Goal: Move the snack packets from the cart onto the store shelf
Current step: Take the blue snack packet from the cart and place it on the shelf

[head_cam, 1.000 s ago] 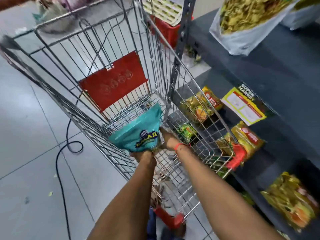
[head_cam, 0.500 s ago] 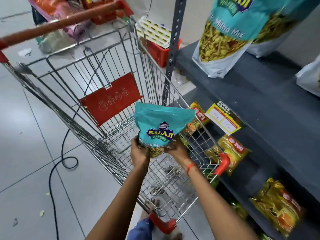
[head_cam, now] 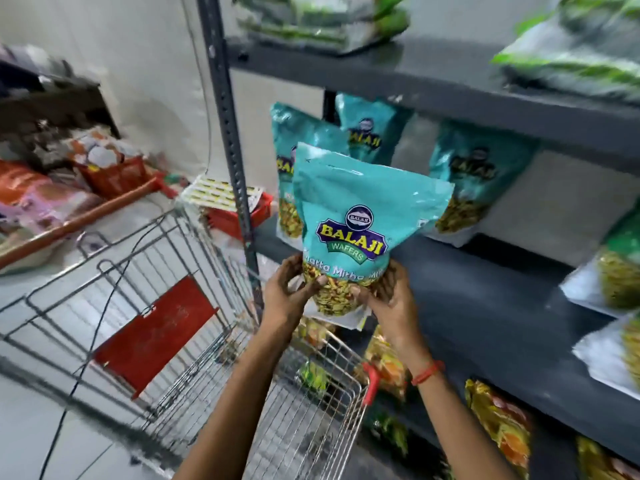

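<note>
Head view shows a teal snack packet (head_cam: 360, 216), printed "Balaji Wafers", held upright in the air in front of the middle board of the store shelf (head_cam: 485, 282). Its clear lower part shows a yellow-green mix inside. The left hand (head_cam: 287, 292) clasps the packet's lower left corner, thumb on the front face and fingers wrapped behind. The right hand (head_cam: 388, 299) clasps the lower right corner the same way, fingers curled around the bottom edge; a red thread band (head_cam: 427, 372) sits on that wrist. The packet's bottom hangs just in front of the board's front edge, and whether it touches the board cannot be told.

Behind the held packet, three more teal packets (head_cam: 479, 174) of the same brand stand leaning against the back of the same board. The nearest of them is partly hidden by the held one. To the right on this board lie white-edged packets (head_cam: 613, 282) with a green top. Blurred green packets (head_cam: 571, 60) lie on the board above, and yellow-orange packets (head_cam: 498, 424) fill the board below.

Left of the shelf's perforated upright post (head_cam: 228, 140) stands the wire cart (head_cam: 194, 306), with a red panel (head_cam: 156, 334) on its child-seat flap and a red corner guard (head_cam: 372, 382) beside the right forearm. A small green packet (head_cam: 313, 374) shows through the cart's mesh.
</note>
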The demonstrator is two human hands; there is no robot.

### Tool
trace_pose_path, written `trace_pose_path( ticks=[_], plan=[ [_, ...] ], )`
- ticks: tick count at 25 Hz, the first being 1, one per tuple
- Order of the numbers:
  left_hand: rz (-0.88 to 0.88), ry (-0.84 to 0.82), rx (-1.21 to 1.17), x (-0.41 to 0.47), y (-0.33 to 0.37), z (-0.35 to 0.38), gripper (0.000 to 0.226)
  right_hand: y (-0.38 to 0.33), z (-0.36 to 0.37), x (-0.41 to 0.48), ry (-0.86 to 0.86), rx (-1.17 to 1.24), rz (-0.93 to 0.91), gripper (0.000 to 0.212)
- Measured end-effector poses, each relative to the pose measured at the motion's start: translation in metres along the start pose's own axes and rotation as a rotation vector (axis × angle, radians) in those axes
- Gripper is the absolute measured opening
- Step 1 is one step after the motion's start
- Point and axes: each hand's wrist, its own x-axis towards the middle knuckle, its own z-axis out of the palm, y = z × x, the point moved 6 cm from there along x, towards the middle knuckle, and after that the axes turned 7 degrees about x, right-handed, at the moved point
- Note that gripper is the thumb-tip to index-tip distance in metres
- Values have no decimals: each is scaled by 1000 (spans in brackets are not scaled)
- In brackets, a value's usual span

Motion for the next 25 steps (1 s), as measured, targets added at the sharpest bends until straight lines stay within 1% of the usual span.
trace_pose_path(
  ticks=[3,5,8,11,13,16,18,20,22,24,25],
  plan=[
    [28,-156,-22,34,21,57,41,-16,-47,23,135,-53,-51,59],
    [25,-223,-9,58,22,90,42,-20,-75,39,186,-89,-62,60],
    [66,-281,32,90,20,128,41,-20,-109,59,254,-103,-45,64],
    [28,-318,35,112,11,159,44,-12,-132,70,303,-120,-16,64],
    [-14,-312,47,121,0,170,49,-6,-139,74,306,-121,-12,65],
    [-14,-333,58,124,-7,175,52,-3,-146,75,296,-135,19,68],
    [-3,-372,93,128,-13,172,64,0,-149,73,275,-133,51,77],
    [17,-465,189,132,-22,171,88,6,-153,69,260,-170,66,88],
    [28,-588,318,137,-34,173,110,12,-151,67,232,-217,122,97],
    [44,-683,414,140,-39,178,118,15,-146,67,198,-215,168,106],
    [41,-718,450,140,-40,181,115,16,-143,68,189,-213,194,113]
  ],
)
